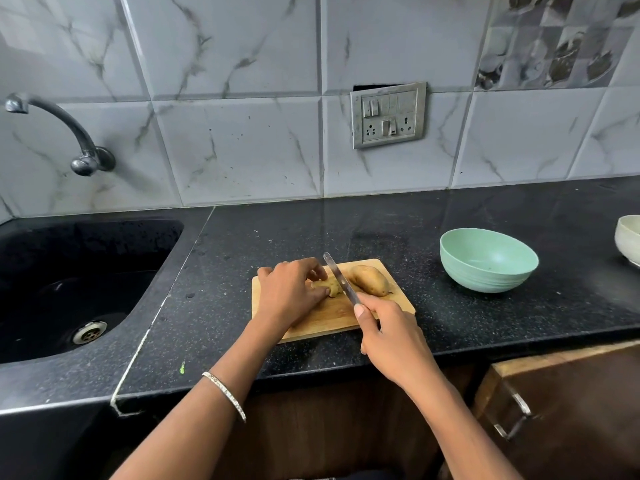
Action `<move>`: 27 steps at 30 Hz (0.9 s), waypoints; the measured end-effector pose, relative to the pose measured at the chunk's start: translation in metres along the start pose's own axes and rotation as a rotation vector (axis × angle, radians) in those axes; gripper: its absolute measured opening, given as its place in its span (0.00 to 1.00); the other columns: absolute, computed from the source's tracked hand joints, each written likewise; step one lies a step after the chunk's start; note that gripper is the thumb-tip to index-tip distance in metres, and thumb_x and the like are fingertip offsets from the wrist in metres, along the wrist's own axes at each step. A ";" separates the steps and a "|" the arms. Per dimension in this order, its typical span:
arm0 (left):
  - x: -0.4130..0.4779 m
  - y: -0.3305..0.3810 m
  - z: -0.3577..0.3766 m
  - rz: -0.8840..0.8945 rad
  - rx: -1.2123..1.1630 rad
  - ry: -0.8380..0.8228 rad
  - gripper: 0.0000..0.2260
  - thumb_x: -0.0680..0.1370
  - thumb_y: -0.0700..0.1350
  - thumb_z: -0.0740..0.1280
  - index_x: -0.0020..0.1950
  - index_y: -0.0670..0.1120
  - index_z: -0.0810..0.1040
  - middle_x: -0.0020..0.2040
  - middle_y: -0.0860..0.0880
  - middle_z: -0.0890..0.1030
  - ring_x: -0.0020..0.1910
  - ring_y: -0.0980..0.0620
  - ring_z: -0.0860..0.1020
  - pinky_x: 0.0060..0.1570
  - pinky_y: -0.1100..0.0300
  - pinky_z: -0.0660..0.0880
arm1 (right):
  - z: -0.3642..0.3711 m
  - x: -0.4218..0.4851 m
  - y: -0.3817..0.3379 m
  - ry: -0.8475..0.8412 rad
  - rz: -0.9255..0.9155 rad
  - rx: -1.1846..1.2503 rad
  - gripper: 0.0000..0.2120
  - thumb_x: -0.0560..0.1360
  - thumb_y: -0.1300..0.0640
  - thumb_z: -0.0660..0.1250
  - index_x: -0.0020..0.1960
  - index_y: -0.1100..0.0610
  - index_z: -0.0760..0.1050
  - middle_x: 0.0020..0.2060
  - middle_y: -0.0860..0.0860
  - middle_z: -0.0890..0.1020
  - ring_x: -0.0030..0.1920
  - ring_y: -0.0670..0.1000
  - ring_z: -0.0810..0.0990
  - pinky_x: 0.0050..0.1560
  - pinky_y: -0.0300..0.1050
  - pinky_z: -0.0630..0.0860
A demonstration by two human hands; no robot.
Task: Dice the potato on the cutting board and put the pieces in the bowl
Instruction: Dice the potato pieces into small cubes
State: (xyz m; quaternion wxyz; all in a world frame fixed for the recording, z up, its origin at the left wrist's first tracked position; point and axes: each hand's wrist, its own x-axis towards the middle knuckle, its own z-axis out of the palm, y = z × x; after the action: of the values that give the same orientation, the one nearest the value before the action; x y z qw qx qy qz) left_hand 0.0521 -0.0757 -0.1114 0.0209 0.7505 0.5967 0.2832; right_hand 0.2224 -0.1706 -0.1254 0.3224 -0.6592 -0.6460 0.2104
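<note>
A wooden cutting board [320, 320] lies on the black counter. My left hand [292, 291] grips a potato piece [330, 287] on the board, fingers curled over it. My right hand [389, 336] holds the handle of a knife [341, 280], whose blade runs up and left across the board between the two potato pieces. The other potato piece [370, 280], brown skin up, lies to the right of the blade. A mint green bowl [488, 259] stands empty on the counter to the right of the board.
A black sink [69, 289] with a tap [62, 133] fills the left side. A pale bowl [628, 239] shows at the right edge. A switch and socket plate [388, 114] is on the tiled wall. A wooden drawer front [561, 403] sits below the counter at right.
</note>
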 end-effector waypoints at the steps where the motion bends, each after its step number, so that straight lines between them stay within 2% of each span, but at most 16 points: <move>1: 0.000 0.000 0.000 0.005 -0.001 0.001 0.10 0.72 0.57 0.72 0.50 0.57 0.80 0.48 0.60 0.83 0.55 0.56 0.79 0.54 0.52 0.62 | 0.000 0.000 0.001 0.001 0.000 0.002 0.18 0.84 0.42 0.53 0.72 0.38 0.69 0.48 0.51 0.84 0.51 0.55 0.82 0.56 0.53 0.77; 5: 0.000 -0.005 -0.001 0.017 -0.021 0.010 0.10 0.71 0.59 0.72 0.48 0.57 0.79 0.46 0.60 0.82 0.52 0.57 0.79 0.51 0.54 0.60 | 0.000 0.000 0.001 -0.005 -0.004 -0.005 0.19 0.84 0.42 0.53 0.73 0.39 0.69 0.48 0.50 0.84 0.51 0.55 0.82 0.57 0.53 0.77; 9: -0.002 -0.016 -0.001 0.009 -0.046 0.006 0.11 0.70 0.60 0.73 0.45 0.57 0.77 0.42 0.61 0.81 0.49 0.59 0.80 0.52 0.54 0.62 | -0.002 -0.003 -0.002 -0.015 -0.021 -0.004 0.16 0.84 0.43 0.54 0.68 0.42 0.73 0.42 0.48 0.83 0.47 0.53 0.82 0.52 0.52 0.77; 14: -0.005 -0.018 -0.005 0.001 -0.067 -0.008 0.11 0.70 0.58 0.75 0.44 0.56 0.77 0.40 0.63 0.80 0.50 0.61 0.79 0.51 0.56 0.61 | -0.001 -0.004 -0.008 -0.044 -0.005 -0.003 0.17 0.84 0.43 0.54 0.71 0.40 0.71 0.44 0.49 0.83 0.49 0.53 0.82 0.52 0.50 0.77; 19: -0.006 -0.019 -0.006 -0.024 -0.085 -0.028 0.12 0.69 0.57 0.76 0.47 0.57 0.77 0.43 0.63 0.81 0.51 0.61 0.79 0.51 0.55 0.62 | -0.002 -0.007 -0.014 -0.064 -0.033 -0.059 0.16 0.85 0.46 0.54 0.66 0.51 0.73 0.38 0.48 0.81 0.43 0.51 0.81 0.49 0.54 0.79; 27: -0.005 -0.020 -0.015 -0.106 -0.038 -0.051 0.18 0.67 0.59 0.77 0.54 0.59 0.80 0.44 0.62 0.82 0.53 0.58 0.78 0.51 0.54 0.60 | 0.006 -0.006 -0.022 -0.103 0.002 -0.181 0.14 0.84 0.46 0.53 0.62 0.46 0.74 0.47 0.50 0.79 0.49 0.55 0.79 0.46 0.52 0.77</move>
State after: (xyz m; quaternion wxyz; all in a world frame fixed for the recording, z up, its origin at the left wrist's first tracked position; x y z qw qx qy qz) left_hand 0.0269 -0.0793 -0.1082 0.0653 0.7242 0.6295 0.2738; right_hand 0.2026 -0.1762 -0.1149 0.2278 -0.6745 -0.6775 0.1849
